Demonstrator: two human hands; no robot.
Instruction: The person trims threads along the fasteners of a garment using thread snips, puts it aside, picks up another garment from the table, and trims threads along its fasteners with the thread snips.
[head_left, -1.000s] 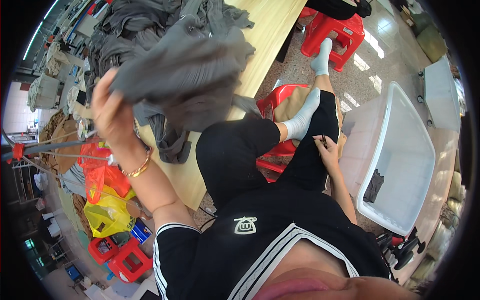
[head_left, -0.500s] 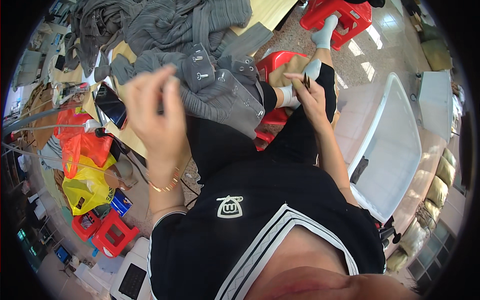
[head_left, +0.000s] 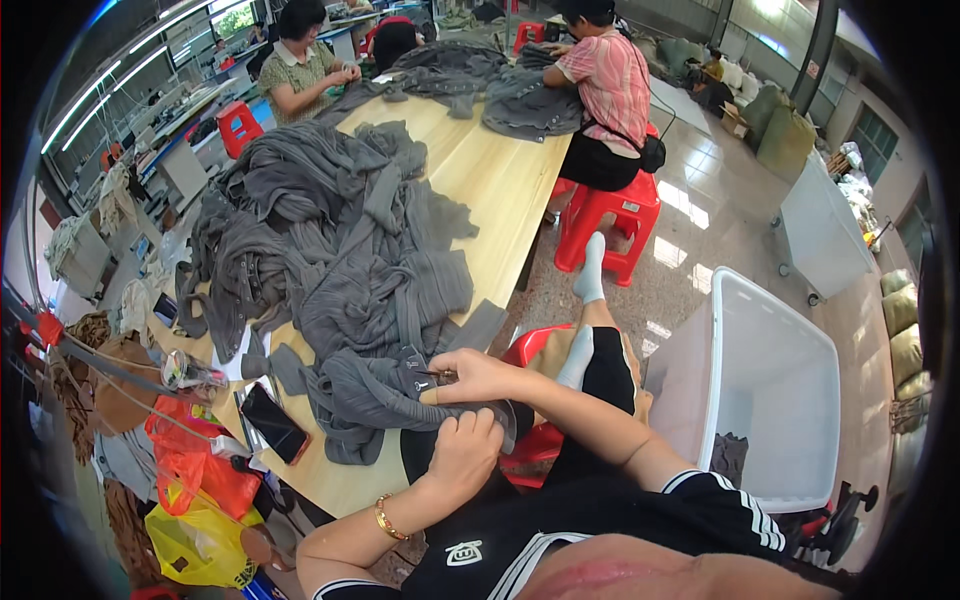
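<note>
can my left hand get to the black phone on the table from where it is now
Probably yes. The left hand grips the grey garment at the near table edge, and the black phone lies face-up just to its left on bare wood. Only a fold of grey cloth lies between them, nothing tall. The hand would need to let go first.

A flat black rectangular phone with a dark screen (head_left: 272,423) lay on the wooden tabletop (head_left: 500,190) at your left, near its front edge. Below that edge, red (head_left: 190,460) and yellow plastic bags (head_left: 195,540) hung bunched together. Far back on your right, a brown cardboard box (head_left: 735,120) sat on the floor beside stuffed olive sacks (head_left: 770,115).
</note>
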